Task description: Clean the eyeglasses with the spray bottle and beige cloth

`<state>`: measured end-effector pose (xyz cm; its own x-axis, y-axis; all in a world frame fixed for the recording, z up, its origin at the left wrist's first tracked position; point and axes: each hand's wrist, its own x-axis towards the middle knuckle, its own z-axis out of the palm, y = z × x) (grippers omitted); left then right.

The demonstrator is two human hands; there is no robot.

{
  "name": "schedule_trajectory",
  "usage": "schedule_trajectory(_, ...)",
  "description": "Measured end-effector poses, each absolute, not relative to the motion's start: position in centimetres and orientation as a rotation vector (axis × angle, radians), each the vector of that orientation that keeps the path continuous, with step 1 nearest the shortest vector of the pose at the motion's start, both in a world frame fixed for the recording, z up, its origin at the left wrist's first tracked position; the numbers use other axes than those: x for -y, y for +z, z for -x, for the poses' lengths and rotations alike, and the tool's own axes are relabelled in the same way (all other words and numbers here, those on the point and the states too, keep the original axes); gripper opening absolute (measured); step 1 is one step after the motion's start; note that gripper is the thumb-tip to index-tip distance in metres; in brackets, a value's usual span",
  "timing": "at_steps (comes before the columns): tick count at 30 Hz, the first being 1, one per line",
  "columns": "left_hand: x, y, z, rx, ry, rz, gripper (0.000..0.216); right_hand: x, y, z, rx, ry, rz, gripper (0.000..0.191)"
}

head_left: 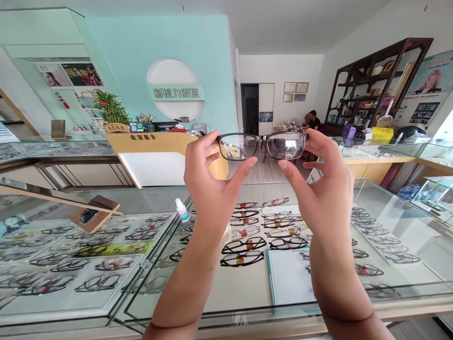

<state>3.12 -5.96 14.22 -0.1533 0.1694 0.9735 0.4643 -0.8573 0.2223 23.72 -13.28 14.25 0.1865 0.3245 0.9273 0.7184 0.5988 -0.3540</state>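
Note:
A pair of dark-rimmed eyeglasses (262, 140) is held up level above the glass display case. My left hand (215, 174) grips its left outer corner, fingers on top and thumb under the left lens. At the right outer corner, my right hand (314, 179) holds it the same way, its thumb below the right lens. Red print shows on the right lens. Below the hands, rows of eyeglasses (243, 258) lie in the case. A small white bottle (182, 210) with a blue label stands left of my left forearm.
The glass display case (244, 302) spans the front, with a white board (288, 278) in it. A wooden stand (94, 213) sits at left. Behind are a yellow and white counter (148, 163), a dark shelf (368, 82) and a seated person (313, 122) at a table.

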Motion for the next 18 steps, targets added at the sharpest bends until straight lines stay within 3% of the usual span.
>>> schedule_trajectory(18, 6.7, 13.9, -3.7, 0.805, -1.95, 1.888, 0.068, 12.1, 14.2, -24.6, 1.436, -0.239, 1.172, 0.061)
